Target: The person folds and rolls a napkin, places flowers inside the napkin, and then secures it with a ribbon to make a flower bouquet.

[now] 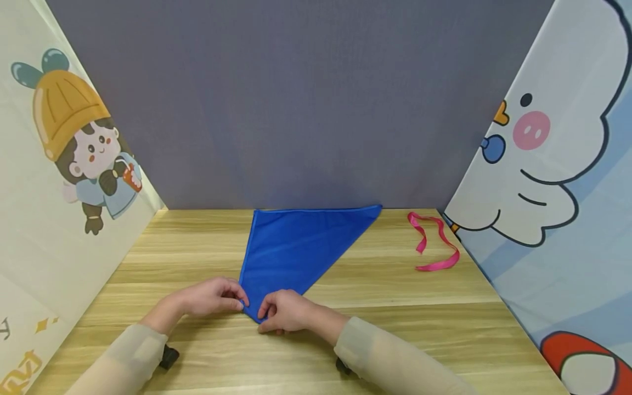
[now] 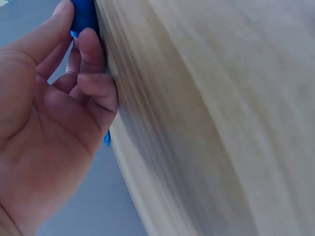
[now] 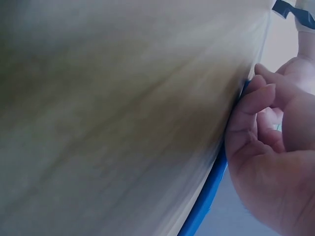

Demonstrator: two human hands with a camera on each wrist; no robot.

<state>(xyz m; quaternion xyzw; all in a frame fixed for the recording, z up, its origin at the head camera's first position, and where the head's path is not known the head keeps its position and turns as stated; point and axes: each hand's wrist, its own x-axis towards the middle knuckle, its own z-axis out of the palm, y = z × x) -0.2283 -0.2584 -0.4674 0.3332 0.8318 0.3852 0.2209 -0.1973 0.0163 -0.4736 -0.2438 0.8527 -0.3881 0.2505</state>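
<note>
A blue cloth (image 1: 296,241) with a hemmed edge lies on the wooden table, its long side slanting from the back right down to a narrow front end. At that front end, my left hand (image 1: 213,296) pinches the left edge between thumb and fingers. In the left wrist view a small part of the cloth (image 2: 84,17) shows by the thumb tip. Just to the right, my right hand (image 1: 287,311) pinches the front corner with curled fingers. From the right wrist, the cloth's edge (image 3: 204,201) runs along the table beside the hand. The fingertips partly hide the corner.
A crumpled pink ribbon (image 1: 439,266) lies at the back right of the wooden table (image 1: 395,318). A grey panel (image 1: 306,104) stands along the back edge. Printed cartoon panels flank the left and right sides.
</note>
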